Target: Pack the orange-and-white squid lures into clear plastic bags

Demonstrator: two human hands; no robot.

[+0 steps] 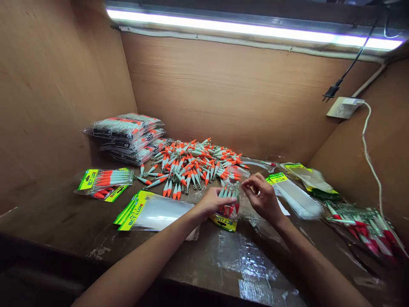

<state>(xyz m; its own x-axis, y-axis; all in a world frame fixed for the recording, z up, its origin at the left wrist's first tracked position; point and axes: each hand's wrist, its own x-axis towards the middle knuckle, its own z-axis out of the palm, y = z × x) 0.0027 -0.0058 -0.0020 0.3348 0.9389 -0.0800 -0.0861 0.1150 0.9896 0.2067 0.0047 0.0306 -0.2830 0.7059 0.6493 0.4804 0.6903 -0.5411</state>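
My left hand (212, 202) is closed on a clear bag of squid jig lures (227, 205), its thumb lying over them. The lures in this bag have pale bodies, red ends and metal hook crowns pointing away from me. The bag's yellow BCT LURE header (225, 223) hangs at the near end. Just right of the hook crowns, my right hand (261, 197) has thumb and fingers pinched together by the bag's far end. What that pinch holds is too small to make out. A large heap of orange and white lures (194, 164) lies beyond both hands.
Flat bags with BCT LURE headers (159, 212) lie left of my hands; filled packs (107, 181) sit farther left. Stacked bundles (128, 134) stand at the back left. At right are more bags (297, 196) and red and white lures (370, 230). A plug (332, 91) hangs above.
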